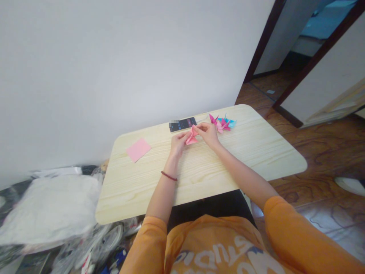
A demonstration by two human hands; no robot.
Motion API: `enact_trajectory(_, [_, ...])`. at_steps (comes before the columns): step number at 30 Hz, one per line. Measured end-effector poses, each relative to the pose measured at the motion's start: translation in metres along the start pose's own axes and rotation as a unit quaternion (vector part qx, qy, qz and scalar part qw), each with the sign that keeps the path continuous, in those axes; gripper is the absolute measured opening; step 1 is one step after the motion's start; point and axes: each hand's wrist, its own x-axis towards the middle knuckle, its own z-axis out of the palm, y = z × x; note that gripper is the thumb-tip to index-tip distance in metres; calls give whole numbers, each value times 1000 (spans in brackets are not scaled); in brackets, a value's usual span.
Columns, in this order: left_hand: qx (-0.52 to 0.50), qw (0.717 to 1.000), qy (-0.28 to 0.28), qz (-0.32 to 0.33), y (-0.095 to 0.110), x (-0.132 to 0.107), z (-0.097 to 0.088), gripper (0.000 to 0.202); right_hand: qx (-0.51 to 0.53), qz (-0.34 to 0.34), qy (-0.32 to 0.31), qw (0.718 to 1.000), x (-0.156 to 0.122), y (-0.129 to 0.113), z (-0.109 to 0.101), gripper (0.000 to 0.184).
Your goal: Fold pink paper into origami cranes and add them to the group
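Between my two hands is a piece of folded pink origami paper [192, 139], held just above the middle of the table. My left hand [179, 143] pinches its left side, fingers closed. From the right, my right hand [208, 134] grips its upper part between thumb and fingertips. The fingers cover some of the folds. Just beyond my hands lies a phone [186, 123] with its screen lit. To the right of my right hand sits a cluster of folded paper cranes [224, 124] in magenta, light pink and blue.
A flat pink paper stack or sheet [138, 150] lies on the left of the pale wooden table [251, 152]. A white wall [137, 61] stands right behind the table. White bags [54, 205] and clutter fill the floor at the left. A doorway opens at the right.
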Motion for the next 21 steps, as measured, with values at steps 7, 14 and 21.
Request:
enact_trajectory(7, [27,1000,-4,-1,2,1,-3,24,0,-9,-5,1000,-2,1,1,30])
enact_trajectory(14, [-5,1000,22,-19,0,1,0,28,10,-6,-16,1000,-3,-1,1,34])
enact_trajectory(21, [-27,999,32,-33,2,-2,3,22,14,11,-11,1000,-2,-1,0,33])
